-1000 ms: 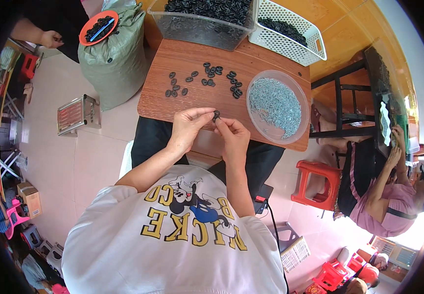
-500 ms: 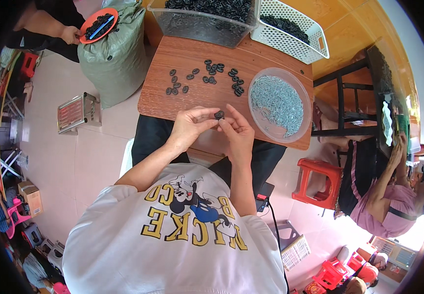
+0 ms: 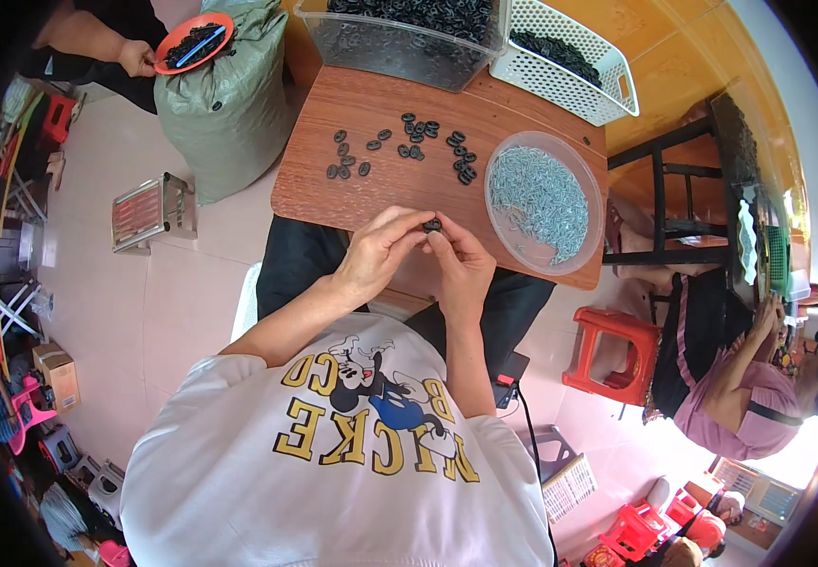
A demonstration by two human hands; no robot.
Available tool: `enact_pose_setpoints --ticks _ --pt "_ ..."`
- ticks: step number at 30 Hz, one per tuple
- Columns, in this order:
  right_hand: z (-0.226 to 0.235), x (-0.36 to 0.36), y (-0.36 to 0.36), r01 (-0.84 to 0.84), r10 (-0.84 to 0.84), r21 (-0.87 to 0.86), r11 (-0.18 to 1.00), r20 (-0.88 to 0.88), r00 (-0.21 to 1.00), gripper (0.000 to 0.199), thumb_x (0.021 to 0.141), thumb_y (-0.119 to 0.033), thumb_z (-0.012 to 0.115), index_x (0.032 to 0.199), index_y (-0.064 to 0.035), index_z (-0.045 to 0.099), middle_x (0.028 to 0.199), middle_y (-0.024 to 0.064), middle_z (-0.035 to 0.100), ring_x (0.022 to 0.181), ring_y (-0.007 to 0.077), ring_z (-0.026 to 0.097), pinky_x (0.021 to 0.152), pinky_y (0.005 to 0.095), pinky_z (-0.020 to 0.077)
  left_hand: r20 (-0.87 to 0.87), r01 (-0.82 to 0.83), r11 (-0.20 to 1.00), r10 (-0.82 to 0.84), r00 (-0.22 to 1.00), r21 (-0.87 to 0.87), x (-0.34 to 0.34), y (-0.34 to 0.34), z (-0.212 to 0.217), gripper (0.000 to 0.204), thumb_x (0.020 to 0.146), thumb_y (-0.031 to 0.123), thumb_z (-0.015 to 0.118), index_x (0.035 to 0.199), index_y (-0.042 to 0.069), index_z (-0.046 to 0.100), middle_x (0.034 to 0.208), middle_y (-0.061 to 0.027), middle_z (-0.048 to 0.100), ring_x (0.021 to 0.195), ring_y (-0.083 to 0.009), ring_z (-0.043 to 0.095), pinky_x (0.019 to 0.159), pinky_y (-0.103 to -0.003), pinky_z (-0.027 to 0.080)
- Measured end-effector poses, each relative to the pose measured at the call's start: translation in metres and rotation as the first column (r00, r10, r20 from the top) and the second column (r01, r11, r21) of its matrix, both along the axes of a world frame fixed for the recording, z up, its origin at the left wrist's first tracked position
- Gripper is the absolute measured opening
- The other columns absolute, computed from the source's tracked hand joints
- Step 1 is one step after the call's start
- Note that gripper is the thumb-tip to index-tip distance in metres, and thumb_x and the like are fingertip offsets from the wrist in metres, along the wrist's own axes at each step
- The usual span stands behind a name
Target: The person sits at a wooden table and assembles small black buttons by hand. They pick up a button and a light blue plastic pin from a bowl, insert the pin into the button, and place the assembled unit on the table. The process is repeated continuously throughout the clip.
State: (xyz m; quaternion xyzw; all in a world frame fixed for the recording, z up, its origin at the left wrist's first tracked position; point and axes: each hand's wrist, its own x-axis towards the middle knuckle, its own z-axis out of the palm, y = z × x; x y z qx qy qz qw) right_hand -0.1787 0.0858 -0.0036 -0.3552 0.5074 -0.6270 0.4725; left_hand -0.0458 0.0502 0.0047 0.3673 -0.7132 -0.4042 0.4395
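Just beyond the near edge of the brown table [image 3: 315, 194], both my hands meet around one small black oval plastic piece [image 3: 432, 226]. My left hand [image 3: 381, 250] pinches it from the left with thumb and fingers. From the right, my right hand [image 3: 466, 269] closes thumb and index finger on the same piece. Anything smaller between the fingertips is too hidden to make out. On the tabletop several similar black oval pieces [image 3: 417, 151] lie in loose groups. To their right is a round clear tub [image 3: 600, 194] holding many small silvery metal pins or screws [image 3: 539, 198].
At the table's back stand a clear bin [image 3: 400, 59] and a white perforated basket [image 3: 622, 90], both with black pieces. A stuffed sack [image 3: 230, 142] stands left, where another person's hand [image 3: 135, 59] holds an orange plate [image 3: 230, 38]. A red stool [image 3: 607, 354] is at right.
My right index finger has come down from its raised position onto the black piece. My left fingers have tightened round it too. The view has shifted slightly.
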Motion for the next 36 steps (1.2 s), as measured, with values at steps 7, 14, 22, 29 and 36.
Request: enact_pose_setpoints --ticks 7,14,22,29,36 --pt "-0.004 0.006 0.002 0.075 -0.075 -0.013 0.997 -0.046 0.996 0.025 0.084 -0.004 0.064 0.108 0.0013 0.064 0.087 0.004 0.065 0.072 0.0074 0.059 0.066 0.0185 0.0462 0.007 -0.032 0.997 0.033 0.999 -0.076 -0.004 0.002 -0.002 0.028 0.083 -0.006 0.055 0.111 -0.002 0.058 0.1 -0.0138 0.06 0.084 -0.0211 0.061 0.07 -0.028 0.051" --pt "-0.005 0.013 0.006 0.141 -0.142 -0.021 0.99 -0.066 0.988 0.024 0.084 -0.004 0.064 0.107 0.0022 0.064 0.086 0.0035 0.065 0.072 0.0072 0.058 0.066 0.0189 0.0465 -0.027 -0.029 0.995 0.026 0.999 -0.091 -0.003 0.003 -0.011 0.028 0.084 -0.005 0.055 0.112 -0.002 0.058 0.101 -0.0135 0.06 0.087 -0.02 0.061 0.072 -0.027 0.051" --pt "0.044 -0.034 -0.033 -0.223 0.254 0.182 0.958 -0.17 0.952 0.021 0.082 -0.007 0.065 0.1 0.0037 0.064 0.082 0.0037 0.063 0.071 0.0083 0.058 0.065 0.0199 0.046 -0.422 0.092 0.941 0.058 0.905 0.327 0.0 0.001 -0.026 0.056 0.087 -0.001 0.055 0.138 0.005 0.034 0.101 -0.0093 0.06 0.09 -0.0144 0.06 0.079 -0.025 0.048" --pt "0.116 -0.129 -0.161 0.079 -0.161 -0.259 0.963 -0.31 0.937 0.035 0.081 -0.012 0.066 0.108 0.0079 0.057 0.085 0.0063 0.066 0.074 0.0117 0.061 0.068 0.0235 0.0477 -0.297 0.097 0.896 0.04 0.954 0.433 0.01 -0.007 -0.035 0.047 0.094 0.01 0.049 0.137 0.003 0.033 0.101 -0.0103 0.061 0.092 -0.0137 0.061 0.083 -0.025 0.046" --pt "0.075 -0.043 -0.125 -0.134 0.169 0.106 0.985 -0.728 0.664 0.021 0.083 -0.01 0.059 0.096 0.0052 0.065 0.084 0.0164 0.067 0.069 0.0227 0.065 0.068 0.0328 0.0499 -0.352 0.095 0.846 0.114 0.929 0.525 0.022 -0.016 -0.054 0.036 0.093 0.011 0.051 0.127 0.0 0.047 0.102 -0.0114 0.061 0.092 -0.0153 0.062 0.08 -0.025 0.049"
